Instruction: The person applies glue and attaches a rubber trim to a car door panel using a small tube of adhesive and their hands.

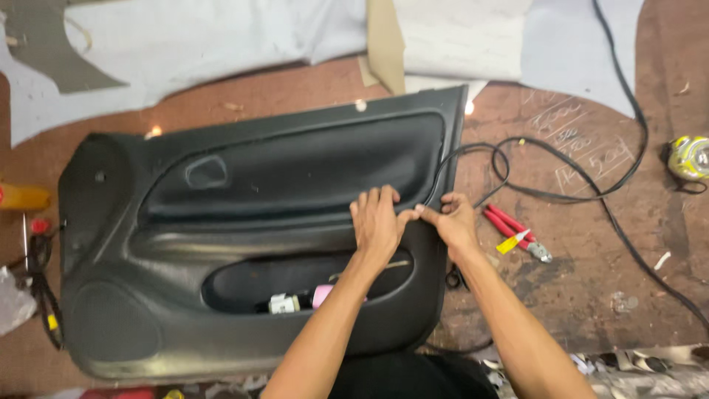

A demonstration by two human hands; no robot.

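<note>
A black car door panel (221, 222) lies flat on a brown workbench (591, 295). My left hand (375, 222) presses palm-down on the panel's dark upholstered insert near its right end. My right hand (454, 222) rests on the panel's right edge, thumb touching my left hand, fingers spread on the surface. Neither hand holds a tool. Through the panel's lower opening show a small white bottle (284, 303) and a pink roll (323, 295).
Red-handled pliers (515, 233) lie just right of my right hand. A black cable (591, 188) loops across the bench. A yellow tape measure (689, 157) sits at the far right. Grey fabric sheets (207, 37) cover the back. An orange object (22, 197) is at the left edge.
</note>
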